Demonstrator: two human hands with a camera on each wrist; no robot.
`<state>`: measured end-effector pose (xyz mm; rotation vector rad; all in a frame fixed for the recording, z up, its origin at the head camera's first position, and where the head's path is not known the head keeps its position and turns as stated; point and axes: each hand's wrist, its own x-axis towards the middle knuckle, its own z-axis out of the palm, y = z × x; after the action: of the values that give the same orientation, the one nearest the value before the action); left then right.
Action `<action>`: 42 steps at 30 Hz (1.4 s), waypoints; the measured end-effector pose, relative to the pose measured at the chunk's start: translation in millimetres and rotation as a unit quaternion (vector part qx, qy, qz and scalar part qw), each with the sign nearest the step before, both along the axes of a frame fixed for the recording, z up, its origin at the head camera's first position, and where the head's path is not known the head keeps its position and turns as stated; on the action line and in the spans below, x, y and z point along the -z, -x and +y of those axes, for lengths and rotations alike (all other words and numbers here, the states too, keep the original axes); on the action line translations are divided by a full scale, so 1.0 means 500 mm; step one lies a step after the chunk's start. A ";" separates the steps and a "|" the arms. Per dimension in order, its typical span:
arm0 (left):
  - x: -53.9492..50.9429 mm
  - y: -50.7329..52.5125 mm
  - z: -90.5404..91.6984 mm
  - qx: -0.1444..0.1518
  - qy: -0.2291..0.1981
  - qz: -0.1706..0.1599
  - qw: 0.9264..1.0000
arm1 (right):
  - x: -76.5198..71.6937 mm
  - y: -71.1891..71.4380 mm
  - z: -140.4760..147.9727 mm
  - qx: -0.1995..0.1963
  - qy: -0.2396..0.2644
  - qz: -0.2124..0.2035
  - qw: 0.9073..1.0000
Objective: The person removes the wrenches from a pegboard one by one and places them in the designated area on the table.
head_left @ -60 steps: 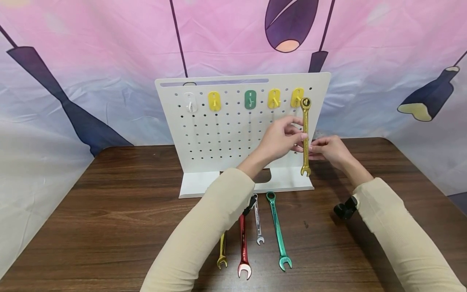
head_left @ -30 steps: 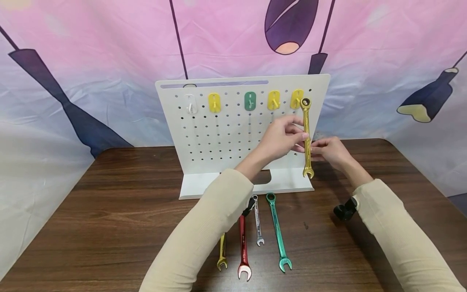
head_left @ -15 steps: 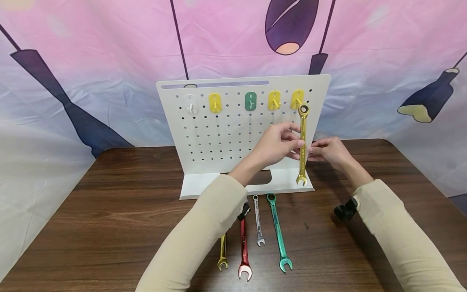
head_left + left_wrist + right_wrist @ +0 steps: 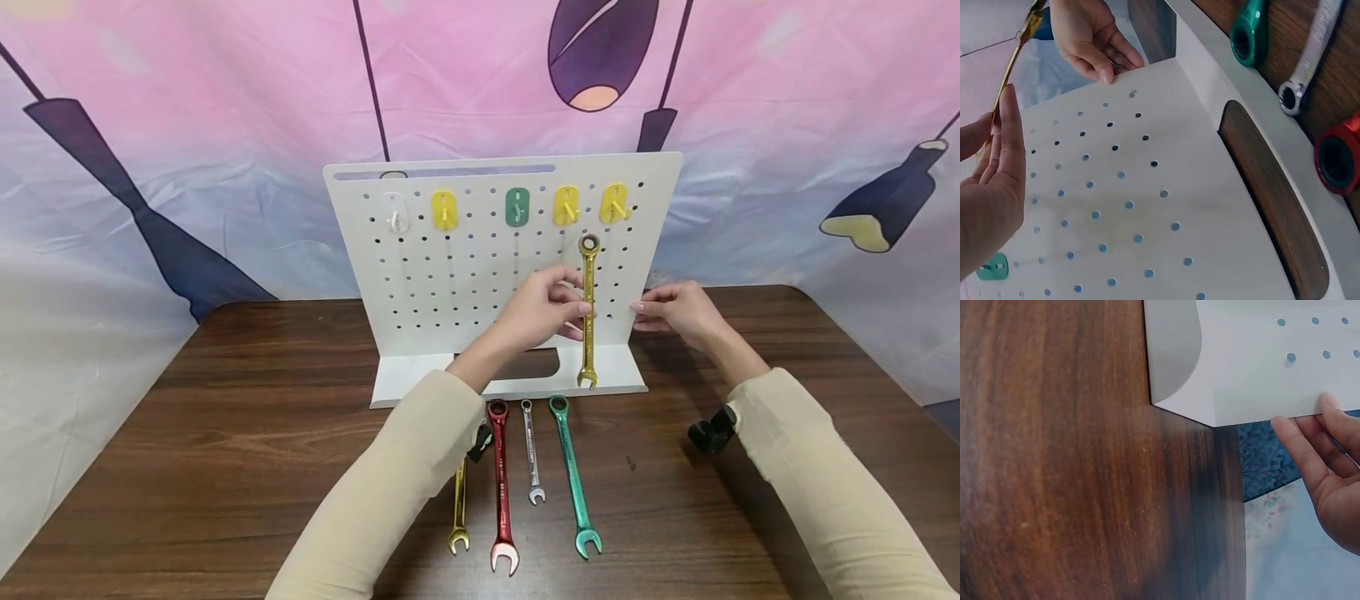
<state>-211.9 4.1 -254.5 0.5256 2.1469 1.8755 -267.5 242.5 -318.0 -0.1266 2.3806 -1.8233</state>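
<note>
My left hand (image 4: 534, 310) pinches a gold combination wrench (image 4: 588, 346) mid-shank, upright with its ring end on top. The wrench is in front of the white pegboard (image 4: 465, 275), below the hooks and apart from them. In the left wrist view only part of the same wrench (image 4: 1011, 59) shows beside the fingers. At the board's right edge my right hand (image 4: 684, 312) grips the panel between thumb and fingers; the right wrist view shows that hand (image 4: 1338, 481) with its thumb on the front face. Along the board's upper part sit a white hook (image 4: 395, 213), a green hook (image 4: 517, 207) and three yellow hooks (image 4: 614, 204).
On the brown table (image 4: 247, 450), before the board, lie a red wrench (image 4: 502, 487), a small silver wrench (image 4: 532, 450), a green wrench (image 4: 573, 475) and a smaller yellow wrench (image 4: 460, 508), partly under the left sleeve. A patterned cloth (image 4: 225, 125) hangs behind.
My left hand has carried the gold wrench down and to the left, away from the rightmost yellow hook. The right hand stays on the board's edge. More of the red wrench shows.
</note>
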 end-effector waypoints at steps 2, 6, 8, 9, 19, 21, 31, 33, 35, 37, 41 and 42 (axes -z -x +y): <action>0.004 0.000 -0.008 -0.001 0.003 -0.002 1.000 | 0.000 -0.001 0.000 0.002 -0.004 -0.001 1.000; 0.010 -0.002 -0.027 -0.010 0.007 -0.013 1.000 | -0.001 -0.001 -0.001 0.003 -0.010 -0.002 1.000; 0.013 -0.003 -0.037 -0.015 0.012 -0.018 1.000 | 0.000 -0.001 -0.001 0.003 -0.012 -0.002 1.000; 0.014 -0.003 -0.042 -0.017 0.012 -0.020 1.000 | 0.000 -0.001 -0.001 0.002 -0.012 -0.002 1.000; 0.034 0.000 -0.095 -0.044 0.012 -0.038 0.998 | -0.001 -0.002 -0.001 0.001 -0.001 0.000 1.000; 0.040 0.002 -0.104 -0.050 0.006 -0.047 0.998 | -0.001 -0.002 -0.001 0.001 -0.001 0.001 1.000; 0.058 -0.010 -0.145 -0.072 0.023 -0.064 0.995 | -0.002 -0.004 -0.002 0.003 0.000 0.002 1.000; 0.062 -0.012 -0.153 -0.073 0.024 -0.065 0.995 | -0.002 -0.004 -0.002 0.003 0.003 0.002 1.000; 0.067 -0.015 -0.162 -0.077 0.026 -0.069 0.994 | -0.002 -0.004 -0.002 0.003 0.002 0.003 1.000; 0.072 -0.016 -0.171 -0.082 0.030 -0.074 0.993 | -0.002 -0.004 -0.002 0.002 0.002 0.003 1.000; 0.083 -0.020 -0.191 -0.088 0.037 -0.078 0.992 | -0.002 -0.005 -0.002 0.001 0.007 0.006 1.000; 0.085 -0.021 -0.196 -0.088 0.039 -0.079 0.992 | -0.001 -0.004 -0.002 0.001 0.008 0.006 1.000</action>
<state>-201.3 -93.9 -297.0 0.1694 2.2138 1.8413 -265.3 241.4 -317.5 -0.1373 2.3749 -1.8479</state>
